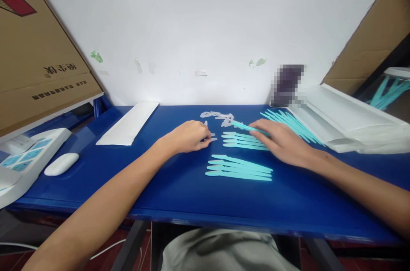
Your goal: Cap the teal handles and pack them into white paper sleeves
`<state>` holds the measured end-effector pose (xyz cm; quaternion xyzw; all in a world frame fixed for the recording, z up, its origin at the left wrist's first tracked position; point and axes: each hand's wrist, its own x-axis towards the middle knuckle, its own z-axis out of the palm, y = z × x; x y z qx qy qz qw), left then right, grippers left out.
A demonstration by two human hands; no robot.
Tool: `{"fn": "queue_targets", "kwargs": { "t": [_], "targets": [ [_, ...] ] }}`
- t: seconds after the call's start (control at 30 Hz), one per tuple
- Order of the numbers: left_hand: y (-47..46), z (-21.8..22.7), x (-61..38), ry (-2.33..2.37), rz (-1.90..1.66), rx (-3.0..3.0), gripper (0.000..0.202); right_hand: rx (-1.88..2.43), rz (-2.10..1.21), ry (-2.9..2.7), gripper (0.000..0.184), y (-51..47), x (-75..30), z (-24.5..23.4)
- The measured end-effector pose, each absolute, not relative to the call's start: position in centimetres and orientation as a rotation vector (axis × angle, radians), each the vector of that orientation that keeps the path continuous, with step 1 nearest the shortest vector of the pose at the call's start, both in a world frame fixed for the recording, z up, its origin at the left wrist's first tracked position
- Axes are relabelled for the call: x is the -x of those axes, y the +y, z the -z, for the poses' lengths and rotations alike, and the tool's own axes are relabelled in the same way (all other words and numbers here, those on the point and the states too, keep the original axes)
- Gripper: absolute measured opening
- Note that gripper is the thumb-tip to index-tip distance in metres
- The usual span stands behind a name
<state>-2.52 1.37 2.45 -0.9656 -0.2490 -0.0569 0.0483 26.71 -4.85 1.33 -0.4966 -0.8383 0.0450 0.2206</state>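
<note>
My left hand (192, 136) rests low over the table, fingers bent and pressed together at small clear plastic blade caps (213, 139) whose ends stick out past the fingertips. My right hand (282, 139) is closed around turquoise eyebrow razors (242, 126), heads pointing left; how many it holds is hard to tell. Under it lies a row of turquoise razors (243, 141), partly covered by the hand. Closer to me is a second, slightly fanned row (240, 170). Loose clear caps (221, 116) form a small heap beyond both hands.
A pile of razors (296, 128) lies right of my right hand, beside an open white box (355, 121). A phone (286, 85) leans on the wall. Leftward are a flat white packet (130, 125), a white mouse (62, 164) and a cardboard box (48, 48).
</note>
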Motion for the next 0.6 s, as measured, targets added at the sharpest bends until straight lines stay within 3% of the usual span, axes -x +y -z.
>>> {"fn": "queue_targets", "kwargs": {
  "t": [0.3, 0.5, 0.6],
  "targets": [
    [1.26, -2.09, 2.1, -0.825, 0.143, 2.833, 0.011, 1.52, -0.016, -2.416, 0.044, -5.17, -26.73, -1.38],
    [1.46, -1.48, 2.24, -0.962, 0.286, 2.882, 0.027, 1.421, 0.138, -2.506, 0.038, -5.17, -26.79, -1.22],
    [1.39, -1.53, 2.16, -1.009, 0.344, 2.924, 0.025, 1.352, 0.217, -2.536, 0.038, -5.1, -26.79, -0.99]
  ]
}}
